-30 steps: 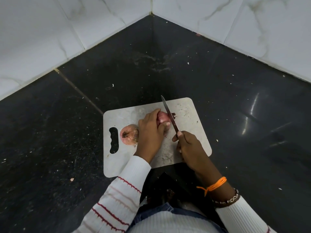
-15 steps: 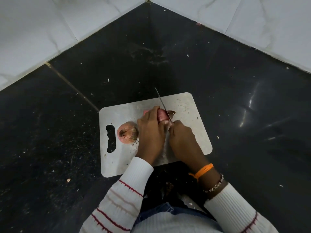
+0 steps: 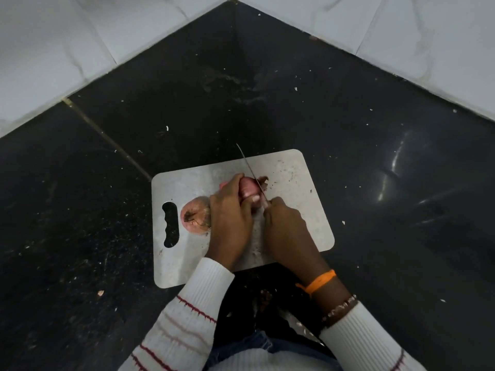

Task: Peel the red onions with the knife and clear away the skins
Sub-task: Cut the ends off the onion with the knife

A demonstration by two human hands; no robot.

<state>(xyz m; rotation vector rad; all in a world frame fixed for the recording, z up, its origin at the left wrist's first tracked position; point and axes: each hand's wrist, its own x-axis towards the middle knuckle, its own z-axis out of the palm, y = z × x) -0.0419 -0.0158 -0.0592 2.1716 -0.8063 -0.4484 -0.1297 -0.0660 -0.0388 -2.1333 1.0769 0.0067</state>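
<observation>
A grey cutting board (image 3: pixel 297 183) lies on the black counter. My left hand (image 3: pixel 230 218) grips a red onion (image 3: pixel 247 187) near the board's middle, fingers curled over it. My right hand (image 3: pixel 286 226) holds a knife (image 3: pixel 250 171) whose thin blade lies against the onion's right end and points away from me. A dark cut-off scrap of skin (image 3: pixel 263 181) lies just right of the blade. A second, unpeeled onion (image 3: pixel 195 217) rests on the board left of my left hand, beside the handle slot.
The black stone counter (image 3: pixel 375 162) runs into a corner of white marble wall tiles (image 3: pixel 53 49). Small crumbs and a skin fleck (image 3: pixel 101 292) dot the counter. The counter's front edge is close to my body, with bits of skin (image 3: pixel 265 297) lying there.
My right hand has slid forward along the knife toward the onion, so the blade now sits against its right end. The left hand keeps its hold.
</observation>
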